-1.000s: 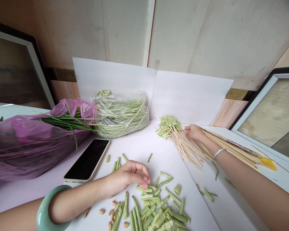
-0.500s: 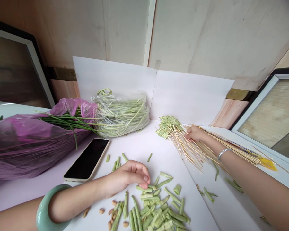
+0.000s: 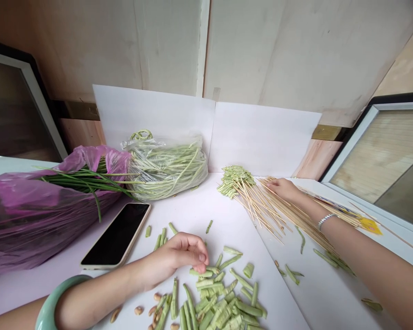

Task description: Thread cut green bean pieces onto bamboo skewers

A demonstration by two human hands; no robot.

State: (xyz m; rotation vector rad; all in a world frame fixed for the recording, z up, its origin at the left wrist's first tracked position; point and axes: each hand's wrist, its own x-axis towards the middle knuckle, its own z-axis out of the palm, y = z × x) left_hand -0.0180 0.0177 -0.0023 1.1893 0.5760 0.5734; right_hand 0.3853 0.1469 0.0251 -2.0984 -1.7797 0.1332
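My left hand (image 3: pixel 189 252) is loosely curled above the near end of the pile, and nothing shows in its fingers. Just under its fingertips lie short cut pieces of green long bean (image 3: pixel 213 293). At the back right, my right hand (image 3: pixel 282 189) reaches onto a bundle of bamboo skewers (image 3: pixel 296 211), its fingertips pinched together at their far ends. Which skewer it grips is partly hidden. Beside that hand, a stack of bean pieces threaded on skewers (image 3: pixel 237 178) lies with its bare sticks pointing toward me.
A black-screened phone (image 3: pixel 116 236) lies at left. Behind it are a purple bag (image 3: pixel 51 215) with green stalks (image 3: pixel 89 179) and a clear bag of long beans (image 3: pixel 168 169). Tan kidney-shaped pieces (image 3: pixel 138 310) lie near my left forearm. White boards (image 3: pixel 261 137) stand at the back.
My right hand has shifted from beside the threaded bean skewers onto the loose skewers to their right. My left hand keeps its curled pose. The whole view has shifted slightly.
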